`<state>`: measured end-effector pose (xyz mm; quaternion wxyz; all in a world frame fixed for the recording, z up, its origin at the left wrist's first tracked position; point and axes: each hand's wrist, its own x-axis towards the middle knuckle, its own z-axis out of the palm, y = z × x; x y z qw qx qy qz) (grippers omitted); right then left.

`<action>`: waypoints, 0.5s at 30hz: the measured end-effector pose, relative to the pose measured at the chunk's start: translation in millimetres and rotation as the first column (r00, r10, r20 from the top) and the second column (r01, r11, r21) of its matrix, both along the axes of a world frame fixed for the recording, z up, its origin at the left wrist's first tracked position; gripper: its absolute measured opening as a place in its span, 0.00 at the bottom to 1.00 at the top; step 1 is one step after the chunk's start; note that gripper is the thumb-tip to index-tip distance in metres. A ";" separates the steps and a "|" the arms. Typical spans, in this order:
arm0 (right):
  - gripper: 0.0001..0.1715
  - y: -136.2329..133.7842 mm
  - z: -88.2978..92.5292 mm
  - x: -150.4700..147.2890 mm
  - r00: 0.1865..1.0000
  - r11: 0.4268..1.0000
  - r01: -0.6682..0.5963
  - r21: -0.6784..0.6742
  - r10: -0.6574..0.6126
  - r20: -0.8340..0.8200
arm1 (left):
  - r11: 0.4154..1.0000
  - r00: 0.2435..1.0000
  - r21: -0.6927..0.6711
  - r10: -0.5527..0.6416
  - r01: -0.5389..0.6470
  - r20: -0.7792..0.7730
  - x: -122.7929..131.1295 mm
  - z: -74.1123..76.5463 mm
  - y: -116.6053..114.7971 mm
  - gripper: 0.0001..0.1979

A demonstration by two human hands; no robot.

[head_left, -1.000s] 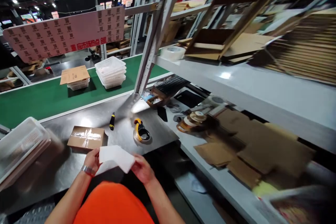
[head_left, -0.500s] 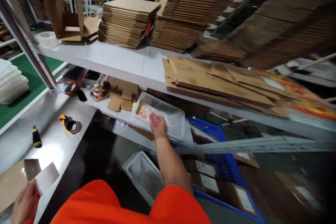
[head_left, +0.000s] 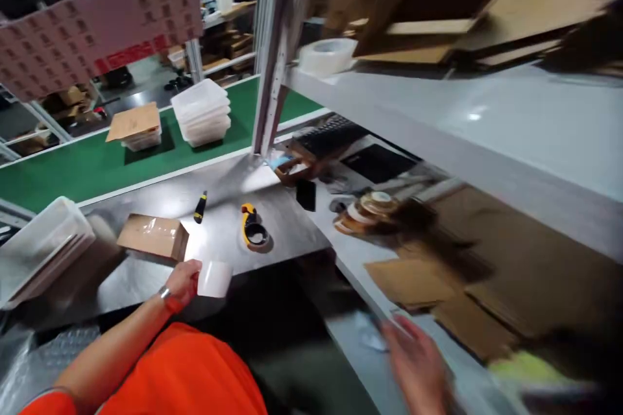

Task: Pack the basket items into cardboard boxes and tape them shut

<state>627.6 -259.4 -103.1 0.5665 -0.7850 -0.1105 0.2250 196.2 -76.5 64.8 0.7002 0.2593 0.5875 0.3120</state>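
Observation:
My left hand (head_left: 183, 280) is closed on a white paper label (head_left: 215, 279), pinched at its left edge, over the front edge of the steel table (head_left: 287, 233). Just behind that hand lies a closed, taped cardboard box (head_left: 152, 235). A yellow tape dispenser (head_left: 254, 227) and a black-and-yellow utility knife (head_left: 200, 207) rest on the metal farther back. My right hand (head_left: 416, 360) is smeared by motion at the edge of the lower white shelf, near flat cardboard pieces (head_left: 413, 280). Whether its fingers hold anything cannot be made out.
A green conveyor belt (head_left: 97, 165) runs behind the table with stacked white trays (head_left: 202, 113). At the left stands a white bin (head_left: 43, 253). Tape rolls (head_left: 367, 211) and a phone (head_left: 306, 195) lie on the lower shelf. A metal post (head_left: 275, 58) rises at the table corner.
The view has swung left, bringing the conveyor and the whole box into sight. My right hand has left the white basket. My left hand still holds the label.

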 end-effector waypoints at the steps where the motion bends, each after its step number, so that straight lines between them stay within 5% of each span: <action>1: 0.51 25.4 -8.5 -39.3 0.988 0.984 -0.153 0.089 0.155 -0.006 | 0.999 0.999 -0.013 0.033 -0.033 0.009 -0.9 0.6 0.2 0.20; 4: 0.49 80.7 -8.8 -166.5 0.790 0.792 -0.564 0.232 0.436 0.431 | 0.992 0.993 -0.043 0.116 -0.115 0.020 -13.0 5.0 -1.2 0.15; 7: 0.38 112.7 12.9 -256.2 0.462 0.597 -0.785 0.166 0.385 0.799 | 0.982 0.983 -0.067 0.180 -0.178 0.026 -34.0 10.7 -1.2 0.13; 11: 0.09 143.7 39.4 -296.5 0.310 0.537 -0.832 0.139 0.242 0.919 | 0.962 0.966 -0.097 0.258 -0.254 0.033 -67.9 13.8 -0.3 0.15; 15: 0.13 167.2 48.2 -305.8 0.303 0.445 -0.884 0.144 0.308 0.902 | 0.937 0.944 -0.144 0.326 -0.317 0.047 -102.7 8.9 0.0 0.13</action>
